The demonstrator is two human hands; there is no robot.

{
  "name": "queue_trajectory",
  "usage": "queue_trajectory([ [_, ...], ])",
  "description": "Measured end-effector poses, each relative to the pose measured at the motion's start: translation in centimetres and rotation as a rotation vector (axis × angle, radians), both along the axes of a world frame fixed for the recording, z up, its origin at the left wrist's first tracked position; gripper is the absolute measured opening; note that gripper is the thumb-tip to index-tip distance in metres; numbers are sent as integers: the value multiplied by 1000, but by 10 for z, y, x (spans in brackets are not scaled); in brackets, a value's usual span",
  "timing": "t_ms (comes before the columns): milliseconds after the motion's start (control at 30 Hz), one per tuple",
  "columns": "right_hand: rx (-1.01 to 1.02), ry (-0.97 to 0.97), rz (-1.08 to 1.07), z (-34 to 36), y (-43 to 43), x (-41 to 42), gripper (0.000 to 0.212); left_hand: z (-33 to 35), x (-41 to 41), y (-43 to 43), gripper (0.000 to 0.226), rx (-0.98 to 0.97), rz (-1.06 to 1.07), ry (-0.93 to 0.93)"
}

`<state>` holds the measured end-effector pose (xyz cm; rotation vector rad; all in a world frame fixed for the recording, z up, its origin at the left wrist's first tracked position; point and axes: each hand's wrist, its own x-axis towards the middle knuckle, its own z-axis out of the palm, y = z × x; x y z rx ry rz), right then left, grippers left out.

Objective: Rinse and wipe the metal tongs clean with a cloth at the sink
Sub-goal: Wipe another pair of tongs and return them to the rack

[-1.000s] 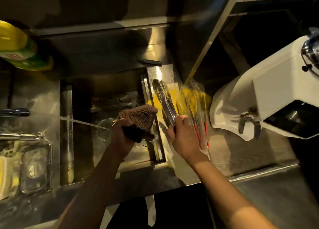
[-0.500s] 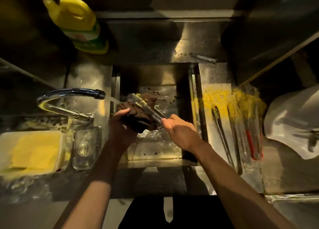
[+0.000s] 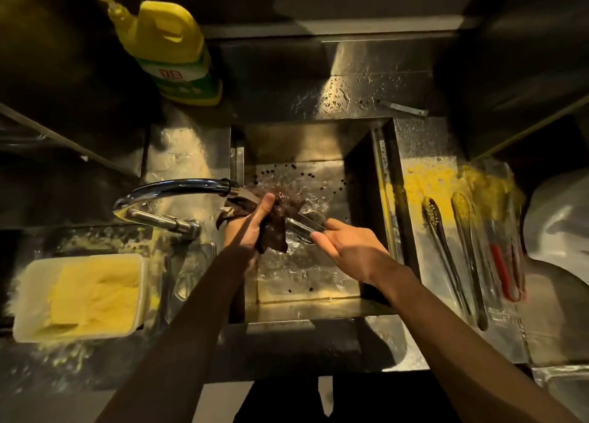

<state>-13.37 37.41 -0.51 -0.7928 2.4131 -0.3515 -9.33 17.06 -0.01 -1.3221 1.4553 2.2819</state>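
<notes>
Over the steel sink (image 3: 306,142), my right hand (image 3: 347,250) grips the handle end of a pair of metal tongs (image 3: 302,226). Their far end is buried in a dark brown cloth (image 3: 277,222), which my left hand (image 3: 248,228) wraps around them. Cloth and tongs sit right under the spout of the chrome tap (image 3: 178,188), where water runs onto them. The tong tips are hidden by the cloth.
Two more metal tongs (image 3: 443,244) and a red-handled one (image 3: 503,269) lie on the yellow-smeared counter right of the sink. A yellow detergent bottle (image 3: 169,49) stands at the back left. A white tray of yellow stuff (image 3: 83,295) sits front left.
My right hand took the tongs from the right counter and brought them over the sink. My left hand has now closed the cloth around them under the tap's water.
</notes>
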Motion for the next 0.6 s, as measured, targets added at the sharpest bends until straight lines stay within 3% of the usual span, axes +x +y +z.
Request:
queue_trajectory([
  [100,3,1,25,-6,7,5,56,1,0,-11,50,-155,-156,-100],
  [200,-16,5,38,-8,12,9,50,-5,4,-18,62,-262,-147,-137],
  [333,-13,-15,-10,-11,9,11,58,-1,6,-9,66,-18,-129,-66],
  [500,-112,-45,-26,-14,5,22,63,4,9,-12,40,212,-124,30],
  [600,-149,-68,-61,-10,5,17,60,-1,11,-7,28,192,9,18],
])
